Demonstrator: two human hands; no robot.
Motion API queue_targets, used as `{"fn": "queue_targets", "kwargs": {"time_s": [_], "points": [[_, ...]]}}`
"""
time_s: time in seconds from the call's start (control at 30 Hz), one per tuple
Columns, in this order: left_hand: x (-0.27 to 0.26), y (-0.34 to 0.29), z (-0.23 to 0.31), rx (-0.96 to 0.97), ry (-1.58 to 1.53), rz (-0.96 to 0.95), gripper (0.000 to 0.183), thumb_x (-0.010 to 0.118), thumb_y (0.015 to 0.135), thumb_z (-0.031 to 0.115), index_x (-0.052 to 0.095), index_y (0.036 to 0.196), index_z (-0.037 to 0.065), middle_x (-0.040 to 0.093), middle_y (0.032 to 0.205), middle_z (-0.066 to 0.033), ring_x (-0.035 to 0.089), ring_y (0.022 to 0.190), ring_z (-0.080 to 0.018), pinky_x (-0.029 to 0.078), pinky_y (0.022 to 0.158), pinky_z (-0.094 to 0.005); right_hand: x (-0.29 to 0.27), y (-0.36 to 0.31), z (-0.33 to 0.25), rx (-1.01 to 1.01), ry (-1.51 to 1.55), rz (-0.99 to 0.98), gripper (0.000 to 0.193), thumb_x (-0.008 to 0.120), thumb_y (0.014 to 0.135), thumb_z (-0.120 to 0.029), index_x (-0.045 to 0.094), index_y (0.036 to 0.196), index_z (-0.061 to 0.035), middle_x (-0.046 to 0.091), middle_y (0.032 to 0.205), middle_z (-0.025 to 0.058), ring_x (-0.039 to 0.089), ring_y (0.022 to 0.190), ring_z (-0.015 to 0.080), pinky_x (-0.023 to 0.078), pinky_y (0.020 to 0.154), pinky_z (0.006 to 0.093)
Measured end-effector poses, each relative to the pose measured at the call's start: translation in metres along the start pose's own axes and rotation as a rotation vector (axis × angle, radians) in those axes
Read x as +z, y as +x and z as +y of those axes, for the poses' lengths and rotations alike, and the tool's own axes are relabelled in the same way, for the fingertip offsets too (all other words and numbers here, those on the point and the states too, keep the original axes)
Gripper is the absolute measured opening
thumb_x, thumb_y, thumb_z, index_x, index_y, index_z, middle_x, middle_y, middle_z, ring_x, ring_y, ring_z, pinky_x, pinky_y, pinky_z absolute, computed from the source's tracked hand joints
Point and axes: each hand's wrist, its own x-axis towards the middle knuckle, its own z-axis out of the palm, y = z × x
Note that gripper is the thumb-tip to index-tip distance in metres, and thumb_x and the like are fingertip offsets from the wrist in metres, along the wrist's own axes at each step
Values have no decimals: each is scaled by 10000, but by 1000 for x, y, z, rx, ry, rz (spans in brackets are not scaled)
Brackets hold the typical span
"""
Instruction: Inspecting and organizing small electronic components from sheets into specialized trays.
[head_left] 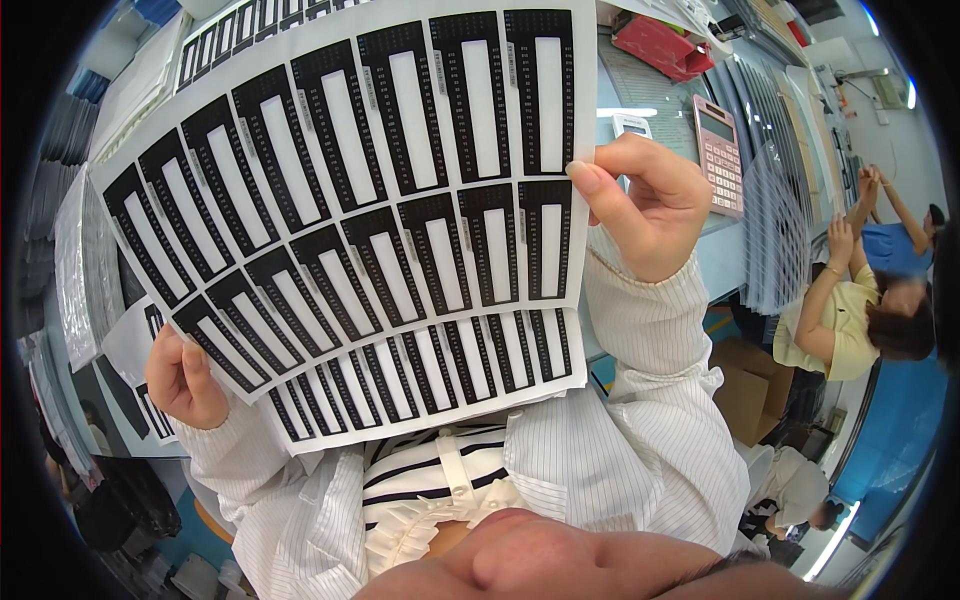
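A large white sheet [388,205] printed with rows of black frames around white bars is held up in front of me, bent in a slight curve. My right hand [650,205] pinches its right edge between thumb and fingers. At the lower left corner, my left hand [188,380] is closed on the sheet's edge, its fingertips partly behind the paper. Below the raised sheet shows the lower part of more sheets [405,385] with the same black pattern, close to my chest. How many lie beneath cannot be seen.
On the table to the right are a pink calculator [718,160], a small white device [631,125] and a red holder [662,45]. More printed sheets [250,35] lie at the far left. A plastic-wrapped stack [85,265] stands left. Co-workers [835,320] and a cardboard box [748,388] are at right.
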Motion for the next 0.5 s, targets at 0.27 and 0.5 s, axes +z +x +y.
{"fn": "queue_targets", "kwargs": {"time_s": [0.27,0.5], "points": [[0,0,0,0,-9,0,264,486,946,138,503,738,-25,538,702,-72,411,573,-76,301,540,-208,0,0,-1,1,-13,5,53,702,725,7,656,740,27,614,628,47,500,511,83,377,483,210],[0,1,0,9,-4,-7,256,489,944,135,519,753,-33,583,748,-101,463,592,-87,345,561,-207,-1,0,0,-4,-17,2,58,704,723,7,652,739,27,612,629,47,502,511,84,380,484,210]]}}
